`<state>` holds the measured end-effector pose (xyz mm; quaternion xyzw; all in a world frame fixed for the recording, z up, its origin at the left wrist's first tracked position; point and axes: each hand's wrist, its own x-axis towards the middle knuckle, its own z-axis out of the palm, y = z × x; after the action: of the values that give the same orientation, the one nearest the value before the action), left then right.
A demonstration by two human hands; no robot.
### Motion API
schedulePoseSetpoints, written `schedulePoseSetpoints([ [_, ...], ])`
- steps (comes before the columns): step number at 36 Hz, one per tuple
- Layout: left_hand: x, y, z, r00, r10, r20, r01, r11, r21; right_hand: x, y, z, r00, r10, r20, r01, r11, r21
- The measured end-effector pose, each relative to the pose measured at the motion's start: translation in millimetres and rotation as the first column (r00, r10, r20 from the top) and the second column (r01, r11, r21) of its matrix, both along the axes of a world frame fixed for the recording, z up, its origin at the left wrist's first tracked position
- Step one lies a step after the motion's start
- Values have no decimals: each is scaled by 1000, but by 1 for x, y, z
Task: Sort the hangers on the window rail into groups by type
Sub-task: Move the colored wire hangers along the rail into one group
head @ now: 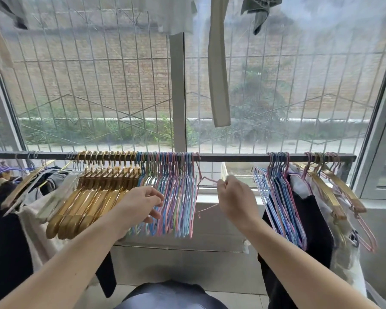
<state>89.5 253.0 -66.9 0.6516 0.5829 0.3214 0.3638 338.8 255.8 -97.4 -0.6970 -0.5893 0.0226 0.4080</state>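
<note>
Pink hanger (206,192) pinched in right fingers (223,186); left fingers (155,202) seemingly grip pastel hangers (178,197).

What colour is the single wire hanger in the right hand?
Pink; the hanger hangs alone on the rail, held by the right hand. Head view.

Hangers (169,192) in bunches along the rail (232,157), garments (310,230) at both ends, window (98,85) behind.

gold hangers (91,197): glossy, metallic sheen | pastel wire hangers (176,197): thin, smooth coated wire | rail (232,157): dark matt metal | hanging garments (218,70): soft matt cloth | wall outside (120,74): rough brick
</note>
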Motion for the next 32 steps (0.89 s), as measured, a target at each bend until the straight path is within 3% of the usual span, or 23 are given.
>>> schedulePoseSetpoints([
  [8, 5, -5, 1, 999, -48, -15, 48, 999, -22, 9, 27, 48, 985, -67, 156, 69, 998, -3],
  [14, 2, -10, -6, 997, -71, -12, 70, 997, -27, 11, 54, 57, 980, -87, 178, 120, 976, -183],
  [22, 0, -38, -51, 983, -162, 85, 171, 978, -120, 31, 45, -40, 985, -3, 171, 80, 891, -447],
  [27, 1, -63, -135, 971, -217, 96, 237, 914, -331, 35, 2, -93, 998, -62, 1, 53, 841, -538],
  [32, 6, -95, -240, 975, -224, -11, 182, 817, -548, 29, -44, -169, 968, -102, -229, -70, 767, -638],
])
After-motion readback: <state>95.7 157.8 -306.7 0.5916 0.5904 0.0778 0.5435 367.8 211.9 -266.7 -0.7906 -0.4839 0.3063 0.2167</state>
